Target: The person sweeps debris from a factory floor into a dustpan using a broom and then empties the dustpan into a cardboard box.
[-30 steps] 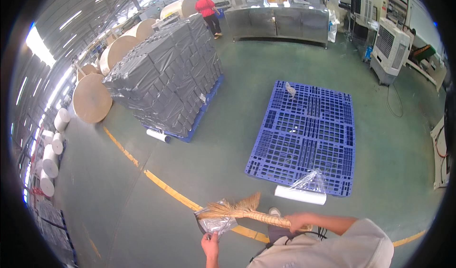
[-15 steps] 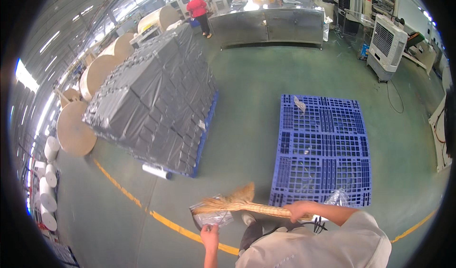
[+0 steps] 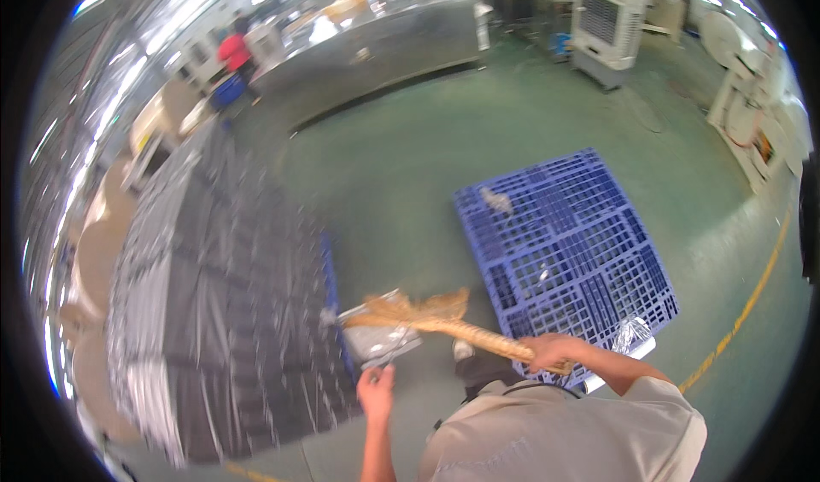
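Note:
My right hand [image 3: 549, 354] is wrapped round the handle of a straw broom [image 3: 478, 335], held slantwise in front of me. The broom's bristles lie over a dustpan [image 3: 410, 346] that has crumpled silvery plastic film on it. My left hand [image 3: 376, 390] is closed at the near edge of this dustpan, holding it; the part inside the fingers is hidden. Both tools hang between a grey-wrapped stack on the left and a blue pallet on the right.
The tall grey-wrapped stack [image 3: 248, 311] stands on a blue base close at left. The blue plastic pallet [image 3: 568, 243] bears film scraps [image 3: 495, 200] and a white roll [image 3: 623, 364] lies at its near edge. Beyond are a metal counter [image 3: 376, 64], an air cooler [image 3: 605, 29] and a person in red [image 3: 234, 52].
My view has turned right and moved forward, so the grey stack is nearer on the left. Broom and dustpan stay in my hands, the bristles still over the pan.

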Motion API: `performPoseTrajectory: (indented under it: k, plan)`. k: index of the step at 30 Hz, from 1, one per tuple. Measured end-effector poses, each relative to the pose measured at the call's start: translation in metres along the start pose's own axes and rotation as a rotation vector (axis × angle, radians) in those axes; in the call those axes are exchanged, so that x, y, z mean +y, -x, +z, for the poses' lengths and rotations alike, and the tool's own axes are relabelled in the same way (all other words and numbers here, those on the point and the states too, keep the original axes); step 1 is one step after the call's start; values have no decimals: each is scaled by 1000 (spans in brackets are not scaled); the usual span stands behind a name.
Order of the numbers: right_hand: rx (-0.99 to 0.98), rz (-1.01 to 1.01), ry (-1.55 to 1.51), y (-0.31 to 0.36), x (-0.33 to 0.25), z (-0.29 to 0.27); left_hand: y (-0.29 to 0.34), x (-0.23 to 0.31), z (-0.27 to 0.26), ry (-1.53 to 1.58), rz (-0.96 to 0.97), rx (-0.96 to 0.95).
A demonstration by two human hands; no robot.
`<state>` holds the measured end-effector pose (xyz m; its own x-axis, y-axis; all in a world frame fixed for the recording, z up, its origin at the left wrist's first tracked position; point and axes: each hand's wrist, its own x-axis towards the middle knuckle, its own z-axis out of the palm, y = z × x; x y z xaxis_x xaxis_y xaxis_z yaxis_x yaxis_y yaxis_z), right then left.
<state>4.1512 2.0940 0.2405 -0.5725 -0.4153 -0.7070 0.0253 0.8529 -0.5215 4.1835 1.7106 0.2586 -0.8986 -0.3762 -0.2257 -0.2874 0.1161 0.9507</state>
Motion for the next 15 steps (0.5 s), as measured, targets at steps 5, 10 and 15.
performPoseTrajectory:
  k: [5, 10, 15]
  plan:
    - [3, 102, 76, -86, -67, -127, -153, 56, 4, 40, 7, 6]
    - [52, 69, 80, -175, -120, -217, -304, 86, 4, 47, 18, 26]
    - [35, 168, -1, -267, -156, -277, -462, 111, 22, -53, -50, -132]
